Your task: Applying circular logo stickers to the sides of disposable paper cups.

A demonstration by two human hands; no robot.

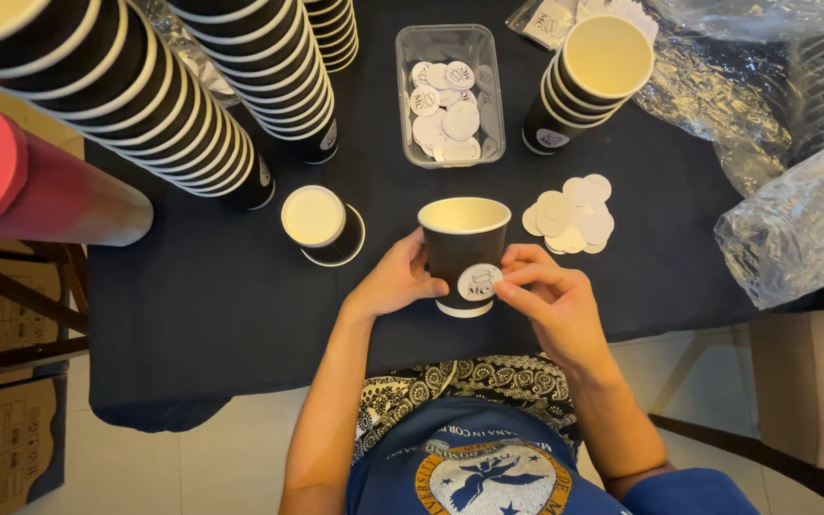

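My left hand wraps the left side of a black paper cup, fingers curled round its wall and thumb lying against the near face; it is a half-closed grip, firm on the cup and nothing else. My right hand comes in from the other side with the fingers bunched close together, thumb and forefinger tips pressed on a round white sticker that sits on the cup's near wall, low down, just above the pale base ring. Whether the sticker is fully stuck down I cannot tell.

The cup stands upright, its long axis running up toward me, open mouth on top showing the pale lining, the base toward the dark tablecloth. It sits near the table's near edge, right in front of my body, between both hands.

Both forearms reach forward from my lap and angle inward, so the wrists converge on the cup; the right wrist is bent slightly to the left.

Just left of the cup lies a single cup with a white lid. To the right lies a loose heap of white paper discs, and beyond the cup a clear plastic tub holds more round stickers. A short stack of cups stands right of the tub, and long stacks lean in from the far left.
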